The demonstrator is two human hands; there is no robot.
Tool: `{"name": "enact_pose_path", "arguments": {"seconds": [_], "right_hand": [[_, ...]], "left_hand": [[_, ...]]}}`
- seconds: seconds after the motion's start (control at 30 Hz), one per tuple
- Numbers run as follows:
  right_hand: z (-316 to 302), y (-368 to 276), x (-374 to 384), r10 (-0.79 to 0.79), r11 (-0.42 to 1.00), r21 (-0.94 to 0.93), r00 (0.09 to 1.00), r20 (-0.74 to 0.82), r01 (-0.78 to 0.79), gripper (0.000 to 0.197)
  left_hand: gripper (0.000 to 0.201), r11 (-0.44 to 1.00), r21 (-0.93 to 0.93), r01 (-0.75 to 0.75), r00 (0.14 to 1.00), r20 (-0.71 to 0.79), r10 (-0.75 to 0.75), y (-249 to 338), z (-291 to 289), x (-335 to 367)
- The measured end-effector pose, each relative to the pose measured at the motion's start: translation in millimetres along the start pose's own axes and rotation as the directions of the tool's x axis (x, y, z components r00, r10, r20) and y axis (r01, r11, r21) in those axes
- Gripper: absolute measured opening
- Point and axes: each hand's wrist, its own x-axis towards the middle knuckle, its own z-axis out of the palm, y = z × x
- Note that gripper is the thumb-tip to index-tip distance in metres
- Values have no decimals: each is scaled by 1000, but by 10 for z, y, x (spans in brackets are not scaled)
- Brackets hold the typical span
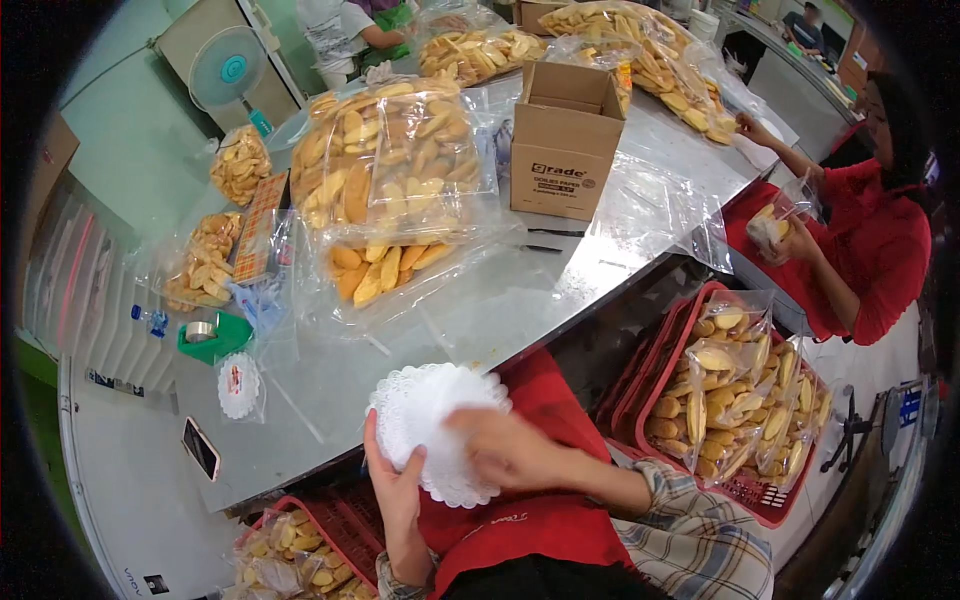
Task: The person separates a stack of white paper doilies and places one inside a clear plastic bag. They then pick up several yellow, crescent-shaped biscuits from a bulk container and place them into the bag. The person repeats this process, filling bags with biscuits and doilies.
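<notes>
The white lace-edged paper doilies point(415, 405), seemingly a loose stack, lie on the near side of the brown cardboard box point(566, 150), down to its left and just over the table's edge. The left hand point(393, 485) grasps them by the rim farther from the box, thumb on top; the right hand point(512, 448) is blurred over the side nearer the box, so whether its fingers pinch a sheet or merely brush one I cannot tell. To handle this well, I would keep the left thumb light, fan the scalloped edges, and lift one sheet at a time with a fingertip, since such thin paper probably clings and tears if tugged. The metal table point(450, 335) beneath the box looks shiny and scattered with scraps of clear film. A large bag of golden pastries point(390, 160) sits left of the box; farther left and nearer the person are a green tape dispenser point(215, 338) and a phone point(201, 447). Right of the box and lower down, a red crate point(765, 500) holds bagged pastries, and beyond it a co-worker in red point(870, 240) holds a bag. A fan point(228, 67) stands beyond the box to the left.
</notes>
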Motion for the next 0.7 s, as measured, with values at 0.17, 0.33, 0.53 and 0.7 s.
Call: {"name": "enact_pose_path", "arguments": {"seconds": [0.17, 0.33, 0.53, 0.7], "right_hand": [[364, -198, -41, -17, 995, -90, 966, 258, 41, 40], [507, -151, -91, 22, 966, -246, 922, 387, 81, 62], [425, -79, -25, 64, 995, -83, 988, 139, -53, 58], [188, -192, 95, 231, 952, 216, 972, -42, -217, 43]], "left_hand": [[79, 992, -116, 55, 997, -38, -60, -47, -90, -68], [76, 976, -205, 74, 988, -121, -100, -249, -248, -143], [69, 933, -310, 180, 967, -118, -226, 59, -121, -207], [67, 995, -25, -96, 992, -85, 94, -158, -291, -214]]}}
